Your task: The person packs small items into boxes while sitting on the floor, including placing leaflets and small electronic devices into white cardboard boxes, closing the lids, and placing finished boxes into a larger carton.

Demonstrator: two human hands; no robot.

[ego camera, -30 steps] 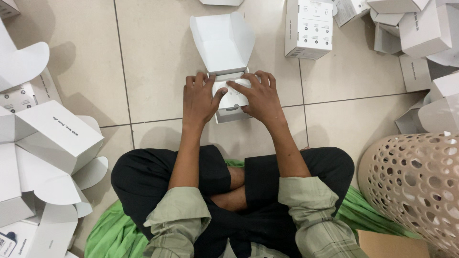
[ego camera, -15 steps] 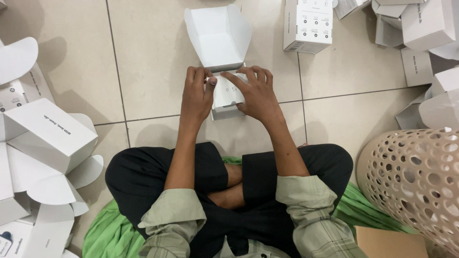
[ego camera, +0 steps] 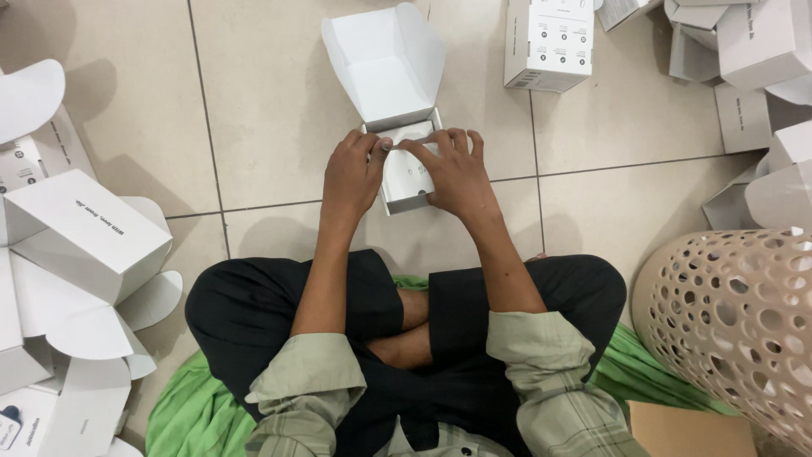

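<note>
White carton [ego camera: 397, 93], lid flaps open, on tiled floor [ego camera: 254, 101] just beyond crossed legs: left hand [ego camera: 353, 173] and right hand [ego camera: 457, 173] pinch a white insert [ego camera: 408, 173] from both sides, apparently seating it squarely inside.

Bare floor tiles [ego camera: 271, 110] lie open to the left of the open white box [ego camera: 397, 101], and more bare tile [ego camera: 617, 135] to its right. Beyond that, a printed box [ego camera: 548, 42] stands near, and stacked white boxes [ego camera: 744, 59] crowd the far right. A perforated basket [ego camera: 736, 322] blocks the lower right; folded boxes [ego camera: 76, 245] hem in the left edge
</note>
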